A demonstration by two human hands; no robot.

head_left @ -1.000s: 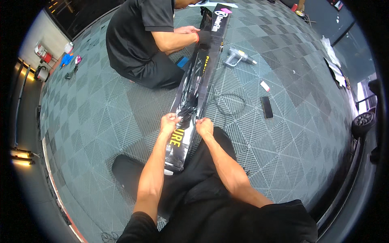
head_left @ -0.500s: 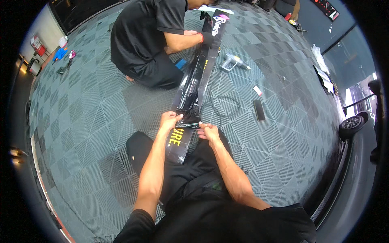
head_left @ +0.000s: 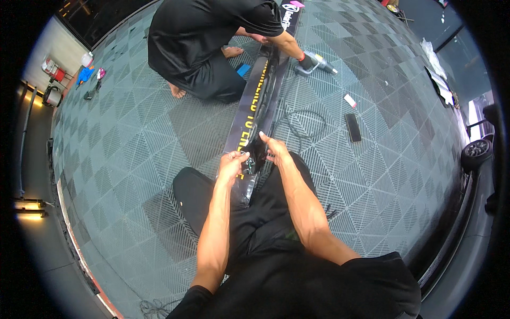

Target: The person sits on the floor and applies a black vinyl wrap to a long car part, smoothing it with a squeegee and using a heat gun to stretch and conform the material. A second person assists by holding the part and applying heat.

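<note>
A long strip of glossy black film (head_left: 258, 145) lies, folded and crumpled, along a long dark board (head_left: 248, 114) with yellow lettering. The board runs from between my legs toward the co-worker. My left hand (head_left: 230, 166) is closed at the strip's near left side, pinching the film between thumb and fingers. At its right side, my right hand (head_left: 277, 149) has thumb and forefinger together on the film's edge, a bit farther out than the left; its other fingers are bent below. Beyond, a co-worker's dark-gloved hand (head_left: 306, 63) is on a grey heat gun (head_left: 321, 65).
A co-worker (head_left: 204, 50) crouches at the far left of the board. The heat gun's cable (head_left: 305, 125) coils right of the board. A dark phone (head_left: 353, 128) and a small white-and-red item (head_left: 349, 100) lie on the tiled floor (head_left: 372, 191). A car (head_left: 467, 223) stands at right.
The film has been drawn narrower and rightward, baring more yellow lettering. My right hand has moved farther out. The co-worker has reached right and put a gloved hand on the heat gun.
</note>
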